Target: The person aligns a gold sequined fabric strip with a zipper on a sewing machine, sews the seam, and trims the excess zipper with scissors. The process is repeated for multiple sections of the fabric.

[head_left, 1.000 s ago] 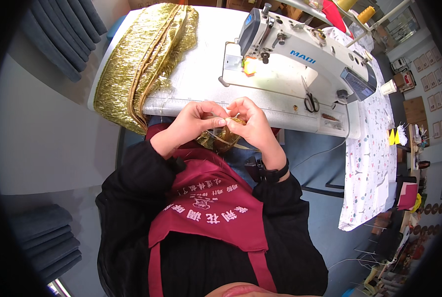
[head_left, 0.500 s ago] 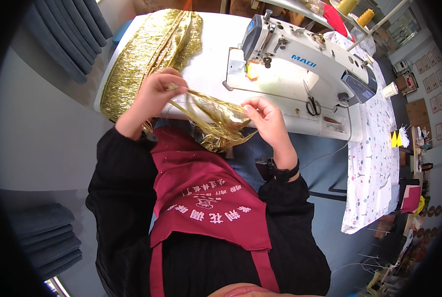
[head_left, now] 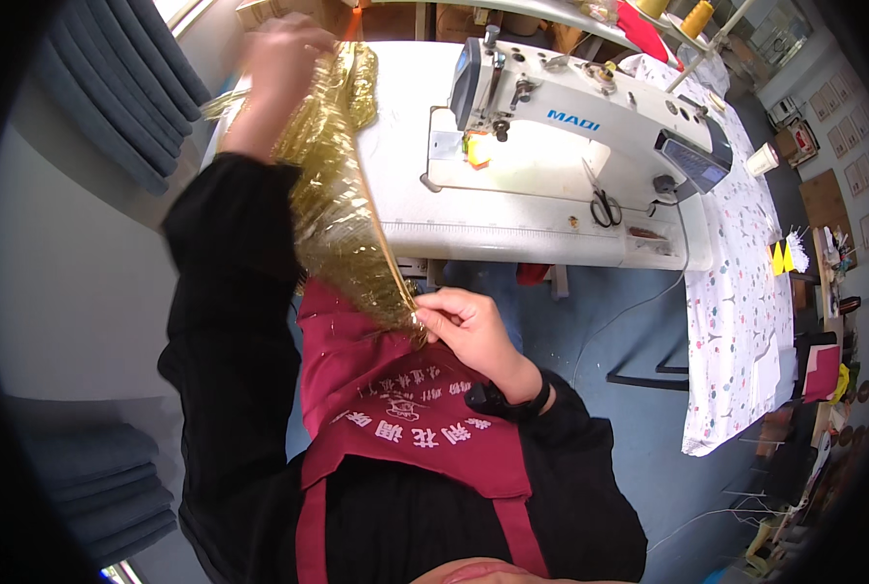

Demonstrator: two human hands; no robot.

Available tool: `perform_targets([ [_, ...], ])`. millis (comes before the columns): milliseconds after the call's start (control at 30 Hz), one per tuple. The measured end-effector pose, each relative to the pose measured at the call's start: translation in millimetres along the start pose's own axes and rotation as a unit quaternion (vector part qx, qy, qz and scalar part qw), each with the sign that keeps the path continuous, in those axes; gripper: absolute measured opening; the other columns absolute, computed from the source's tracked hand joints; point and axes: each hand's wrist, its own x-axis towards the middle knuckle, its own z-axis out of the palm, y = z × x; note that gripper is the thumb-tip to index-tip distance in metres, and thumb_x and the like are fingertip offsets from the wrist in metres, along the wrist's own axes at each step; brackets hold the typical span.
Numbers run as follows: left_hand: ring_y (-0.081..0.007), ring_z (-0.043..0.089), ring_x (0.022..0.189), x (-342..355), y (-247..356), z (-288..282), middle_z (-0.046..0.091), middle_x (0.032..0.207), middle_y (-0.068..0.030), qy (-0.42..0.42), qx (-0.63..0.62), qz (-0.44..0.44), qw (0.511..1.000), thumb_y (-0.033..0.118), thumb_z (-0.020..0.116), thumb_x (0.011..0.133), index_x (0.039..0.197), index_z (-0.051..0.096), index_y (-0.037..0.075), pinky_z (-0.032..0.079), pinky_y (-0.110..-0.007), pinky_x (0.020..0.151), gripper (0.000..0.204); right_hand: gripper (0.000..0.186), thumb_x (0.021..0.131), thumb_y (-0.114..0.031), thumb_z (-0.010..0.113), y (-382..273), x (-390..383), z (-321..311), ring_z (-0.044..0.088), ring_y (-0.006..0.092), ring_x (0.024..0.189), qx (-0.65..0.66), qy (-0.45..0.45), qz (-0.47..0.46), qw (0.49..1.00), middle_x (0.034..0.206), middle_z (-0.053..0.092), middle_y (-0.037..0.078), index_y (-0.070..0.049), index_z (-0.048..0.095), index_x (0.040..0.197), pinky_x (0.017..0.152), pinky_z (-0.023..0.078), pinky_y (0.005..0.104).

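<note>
Fringe (head_left: 342, 200): metallic gold, fine streaks with bright glints; narrow edging a duller gold-tan. Sewing machine (head_left: 621, 127): white body, dark grey ends, blue lettering. Counter (head_left: 512, 234): pale grey-white. Scissors (head_left: 606, 209): black handles. Apron (head_left: 454, 472): maroon, white printed lettering plus small white line figure. Sleeves (head_left: 228, 292): plain black. Draped cloth (head_left: 731, 341): white ground, scattered small motifs, mixed colours. Thread cone (head_left: 694, 19): golden yellow. Curtain (head_left: 113, 92): slate blue-grey, plain. Floor (head_left: 571, 321): muted blue.

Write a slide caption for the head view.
Right hand pinches gold fringe, blurred left hand at upper left, sewing machine on table.
</note>
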Motion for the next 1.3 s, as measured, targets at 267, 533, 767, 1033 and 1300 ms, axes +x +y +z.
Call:
perform_targets([
  [267, -0.0246, 0.070, 0.094, -50, 106, 188, 0.074, 0.093, -0.0004, -0.376, -0.220, 0.098, 0.895, 0.022, 0.072, 0.085, 0.087, 0.081, 0.018, 0.049, -0.042, 0.088, 0.010, 0.019, 0.096, -0.011, 0.074, 147, -37, -46, 0.073, 0.0152, 0.083, 0.048, 0.005, 0.268, 0.962, 0.097, 0.078, 0.009, 0.002, 0.077, 0.110, 0.076, 0.058, 0.0286],
  [533, -0.0363, 0.069, 0.081, -57, 109, 223, 0.073, 0.081, -0.0136, -0.421, -0.377, 0.083, 0.821, 0.022, 0.077, 0.082, 0.093, 0.080, 0.009, 0.054, -0.045, 0.078, 0.017, 0.017, 0.090, -0.023, 0.070, 122, -5, -85, 0.071, 0.0323, 0.097, -0.463, -0.139, -0.046, 0.874, 0.115, 0.073, 0.012, -0.010, 0.080, 0.095, 0.084, 0.056, 0.0466],
  [767, -0.0362, 0.070, 0.081, -53, 108, 224, 0.073, 0.082, -0.0150, -0.417, -0.384, 0.105, 0.817, 0.021, 0.077, 0.082, 0.091, 0.080, 0.009, 0.054, -0.045, 0.076, 0.015, 0.012, 0.093, -0.015, 0.073, 55, 101, -129, 0.070, 0.0328, 0.103, -0.387, 0.049, -0.194, 0.900, 0.115, 0.074, 0.012, -0.004, 0.073, 0.098, 0.086, 0.057, 0.0391],
  [1033, -0.0349, 0.069, 0.084, -51, 109, 211, 0.073, 0.085, -0.0134, -0.453, -0.343, 0.141, 0.811, 0.014, 0.076, 0.081, 0.089, 0.077, 0.005, 0.054, -0.043, 0.075, 0.012, 0.025, 0.095, -0.018, 0.071, 70, 165, -109, 0.058, 0.0288, 0.130, -0.476, 0.075, -0.182, 0.857, 0.137, 0.066, 0.006, -0.011, 0.060, 0.116, 0.105, 0.043, 0.0449],
  [1300, -0.0296, 0.072, 0.077, -21, 82, 226, 0.073, 0.084, -0.0170, -0.552, -0.306, 0.127, 0.765, 0.029, 0.084, 0.078, 0.106, 0.076, 0.004, 0.056, -0.042, 0.073, 0.039, 0.022, 0.095, -0.021, 0.070, 73, 163, -100, 0.057, 0.0203, 0.133, -0.537, 0.122, -0.187, 0.814, 0.139, 0.064, 0.000, -0.013, 0.058, 0.112, 0.101, 0.041, 0.0421],
])
